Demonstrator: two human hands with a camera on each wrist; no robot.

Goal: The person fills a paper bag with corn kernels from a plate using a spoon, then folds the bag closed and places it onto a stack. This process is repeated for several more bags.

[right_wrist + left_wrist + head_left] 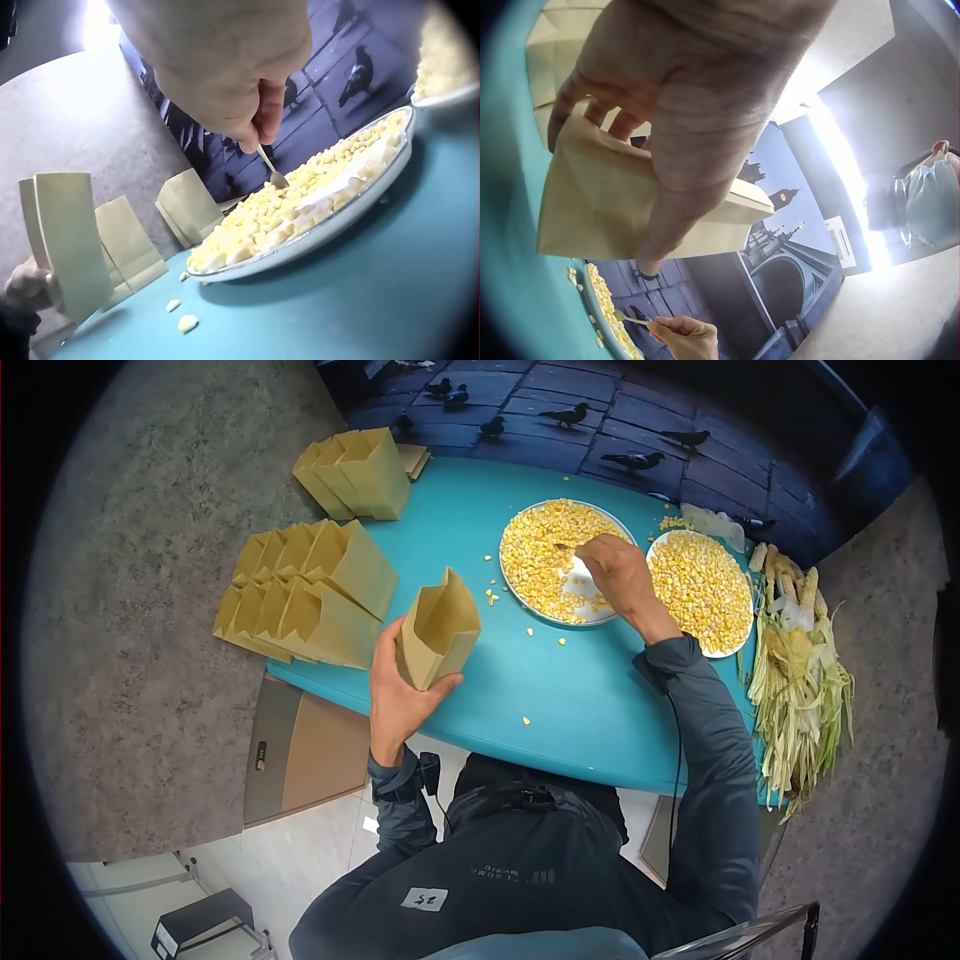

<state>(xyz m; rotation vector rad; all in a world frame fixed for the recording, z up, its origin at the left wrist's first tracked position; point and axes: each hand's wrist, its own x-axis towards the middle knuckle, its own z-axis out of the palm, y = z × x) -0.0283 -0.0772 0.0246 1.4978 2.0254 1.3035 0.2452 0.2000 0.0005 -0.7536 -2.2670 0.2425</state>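
My left hand (398, 685) grips an open-topped brown paper bag (440, 625) from the side, thumb across its lower front, above the near left part of the table. In the left wrist view the fingers wrap round the bag (592, 202). My right hand (622, 580) pinches a small metal spoon (277, 178) by its handle over a white plate of corn kernels (545, 545). The spoon's bowl is at the kernels. Part of the plate's white bottom shows bare near the right hand.
A second plate of kernels (700, 595) stands to the right, beside corn cobs with husks (800, 670). Rows of open paper bags (310, 590) stand at the left edge, more bags (355, 475) behind. Loose kernels (491, 598) lie on the teal table (560, 700). A pigeon-print backdrop (570, 420) stands behind.
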